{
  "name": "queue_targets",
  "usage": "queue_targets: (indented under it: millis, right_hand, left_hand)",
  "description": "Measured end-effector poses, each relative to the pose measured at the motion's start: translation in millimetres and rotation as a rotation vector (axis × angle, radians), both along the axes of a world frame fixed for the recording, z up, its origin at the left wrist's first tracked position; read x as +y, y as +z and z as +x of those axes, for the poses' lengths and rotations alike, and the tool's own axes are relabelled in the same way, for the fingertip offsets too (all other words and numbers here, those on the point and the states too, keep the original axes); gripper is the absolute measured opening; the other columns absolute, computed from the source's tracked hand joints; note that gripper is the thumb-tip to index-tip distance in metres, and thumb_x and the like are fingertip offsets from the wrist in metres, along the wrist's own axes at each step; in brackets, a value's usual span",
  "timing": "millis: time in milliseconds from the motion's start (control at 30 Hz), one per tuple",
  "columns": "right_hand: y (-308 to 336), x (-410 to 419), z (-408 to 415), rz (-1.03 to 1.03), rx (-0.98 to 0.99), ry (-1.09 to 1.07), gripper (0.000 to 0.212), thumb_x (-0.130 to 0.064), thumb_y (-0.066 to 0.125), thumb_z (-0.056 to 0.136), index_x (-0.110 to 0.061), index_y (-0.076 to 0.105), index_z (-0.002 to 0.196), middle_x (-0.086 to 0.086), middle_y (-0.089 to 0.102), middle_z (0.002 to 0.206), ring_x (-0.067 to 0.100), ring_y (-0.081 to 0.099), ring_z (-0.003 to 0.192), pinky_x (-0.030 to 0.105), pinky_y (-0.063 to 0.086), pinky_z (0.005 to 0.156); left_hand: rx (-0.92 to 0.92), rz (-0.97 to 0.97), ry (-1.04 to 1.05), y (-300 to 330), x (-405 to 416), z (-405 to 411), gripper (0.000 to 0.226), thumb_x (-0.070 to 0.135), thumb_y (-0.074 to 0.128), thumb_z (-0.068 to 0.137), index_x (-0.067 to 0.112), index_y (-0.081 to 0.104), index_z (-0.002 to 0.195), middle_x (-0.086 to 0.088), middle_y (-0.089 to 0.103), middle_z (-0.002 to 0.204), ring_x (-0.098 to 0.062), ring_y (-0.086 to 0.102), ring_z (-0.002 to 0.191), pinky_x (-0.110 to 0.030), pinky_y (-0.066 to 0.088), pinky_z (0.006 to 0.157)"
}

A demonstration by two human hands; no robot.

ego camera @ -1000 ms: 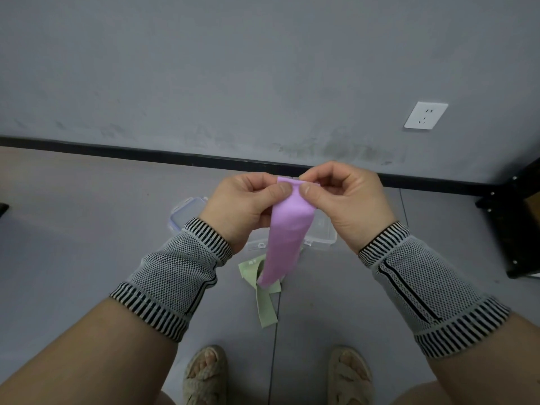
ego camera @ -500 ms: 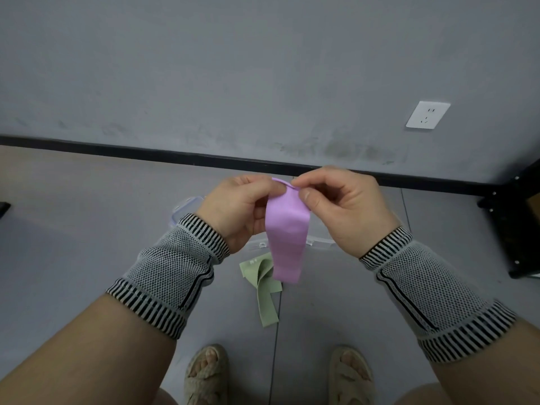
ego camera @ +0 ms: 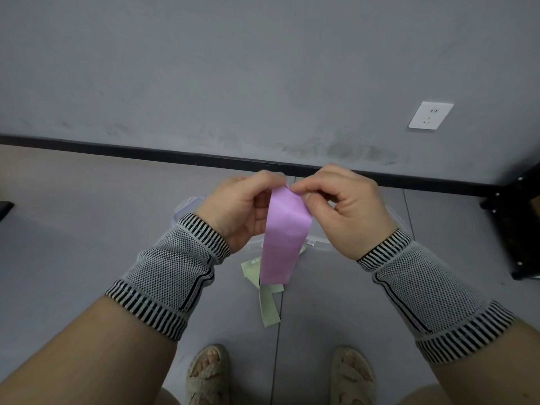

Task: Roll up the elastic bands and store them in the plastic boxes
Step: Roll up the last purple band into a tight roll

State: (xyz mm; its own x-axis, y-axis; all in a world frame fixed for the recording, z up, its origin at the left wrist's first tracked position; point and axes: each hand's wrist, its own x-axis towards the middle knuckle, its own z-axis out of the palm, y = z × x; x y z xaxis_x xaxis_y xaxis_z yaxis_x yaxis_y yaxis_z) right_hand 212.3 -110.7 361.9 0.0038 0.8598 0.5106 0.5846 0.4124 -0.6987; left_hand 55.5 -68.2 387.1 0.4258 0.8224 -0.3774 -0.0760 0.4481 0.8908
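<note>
A purple elastic band [ego camera: 283, 238] hangs down flat in front of me. My left hand [ego camera: 242, 211] and my right hand [ego camera: 344, 211] both pinch its top end between thumb and fingers, close together. On the floor beneath lies a pale green elastic band [ego camera: 267, 305], loosely folded. A clear plastic box [ego camera: 187, 207] sits on the floor behind my hands, mostly hidden by them.
A grey wall with a black skirting board [ego camera: 146, 150] runs across ahead, with a white socket [ego camera: 430, 116] on it. A black metal frame [ego camera: 517, 229] stands at the right. My sandalled feet [ego camera: 207, 375] are at the bottom.
The hanging part of the purple band has grown shorter and its lower end has risen. My thumbs and fingers have shifted on the top end, drawing closer together.
</note>
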Motion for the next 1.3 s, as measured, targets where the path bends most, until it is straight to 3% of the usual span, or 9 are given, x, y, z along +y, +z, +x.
queue_targets:
  millis: [167,367,467,567,733,933,1100,1233,1300]
  right_hand:
    - [0.5,-1.5,0.0,-0.061,0.068,-0.002,0.023,-0.001,0.059,0.083,-0.018,0.074,0.086,-0.007,0.062,0.079,0.009,0.059,0.070,0.016,0.046,0.065]
    - [6.1,-2.5,-2.3,-0.374,0.633,0.074,0.018,0.004,0.062,0.085,-0.013,0.069,0.084,-0.003,0.070,0.075,0.011,0.066,0.074,0.027,0.057,0.070]
    - [7.0,-1.8,-4.1,-0.323,0.582,0.037,0.012,0.000,0.069,0.080,-0.012,0.069,0.082,0.000,0.070,0.075,0.012,0.064,0.074,0.024,0.056,0.072]
    - [8.6,-0.3,-1.7,-0.290,0.546,0.011,0.012,0.001,0.071,0.079,-0.011,0.070,0.078,0.002,0.070,0.074,0.011,0.065,0.072,0.025,0.057,0.073]
    - [5.4,2.2,2.4,-0.426,0.711,0.076,0.014,-0.003,0.071,0.074,-0.016,0.070,0.070,0.007,0.069,0.074,0.023,0.064,0.076,0.042,0.055,0.077]
    - [5.7,2.7,-0.4,-0.351,0.576,0.010,0.020,0.007,0.067,0.079,-0.010,0.065,0.070,0.004,0.066,0.070,0.015,0.061,0.069,0.030,0.053,0.069]
    - [4.8,1.5,0.0,-0.287,0.444,-0.019,0.014,0.005,0.069,0.079,-0.008,0.067,0.072,0.011,0.068,0.074,0.032,0.063,0.072,0.039,0.055,0.070]
    - [5.0,1.5,-0.7,-0.320,0.492,-0.001,0.018,0.007,0.067,0.079,-0.009,0.068,0.073,0.003,0.068,0.071,0.013,0.063,0.070,0.029,0.056,0.070]
    - [5.1,1.4,-0.8,-0.373,0.578,0.025,0.019,0.007,0.065,0.082,-0.010,0.069,0.073,0.003,0.068,0.072,0.015,0.064,0.072,0.032,0.056,0.073]
  left_hand:
    - [0.085,0.098,0.030,-4.0,-1.4,2.1,0.021,0.005,0.058,0.087,0.005,0.065,0.068,-0.004,0.060,0.060,-0.013,0.053,0.055,-0.021,0.048,0.052]
    - [0.170,0.385,0.093,-5.7,-5.3,3.0,0.027,0.001,0.061,0.087,0.015,0.069,0.065,-0.019,0.067,0.079,-0.021,0.060,0.072,-0.038,0.055,0.072]
    - [0.211,0.523,0.085,-7.6,-6.7,3.4,0.028,0.002,0.062,0.086,0.021,0.070,0.067,0.001,0.072,0.069,-0.009,0.065,0.066,-0.031,0.057,0.067]
    - [0.201,0.542,0.060,-7.9,-8.2,5.6,0.021,0.001,0.060,0.087,0.015,0.069,0.074,0.007,0.071,0.066,-0.005,0.065,0.064,-0.025,0.057,0.064]
    - [0.103,0.409,0.020,-6.9,-9.8,8.3,0.021,-0.001,0.056,0.089,0.011,0.070,0.078,0.002,0.072,0.067,-0.008,0.068,0.065,-0.022,0.055,0.059]
    - [0.042,0.210,0.031,-8.9,-5.9,10.8,0.014,-0.001,0.058,0.087,0.004,0.068,0.078,-0.008,0.070,0.069,-0.017,0.066,0.065,-0.029,0.058,0.061]
    - [0.065,0.239,0.014,-8.6,-5.3,11.5,0.004,0.002,0.062,0.084,0.002,0.063,0.080,-0.009,0.068,0.070,-0.017,0.066,0.065,-0.028,0.058,0.062]
    - [0.119,0.325,0.030,-9.3,-4.9,9.9,0.014,-0.001,0.061,0.086,0.007,0.063,0.074,-0.004,0.066,0.062,-0.013,0.064,0.059,-0.027,0.057,0.059]
    - [0.134,0.368,0.040,-9.4,-4.2,7.5,0.015,0.001,0.062,0.085,0.009,0.064,0.073,-0.006,0.066,0.063,-0.013,0.063,0.059,-0.027,0.055,0.057]
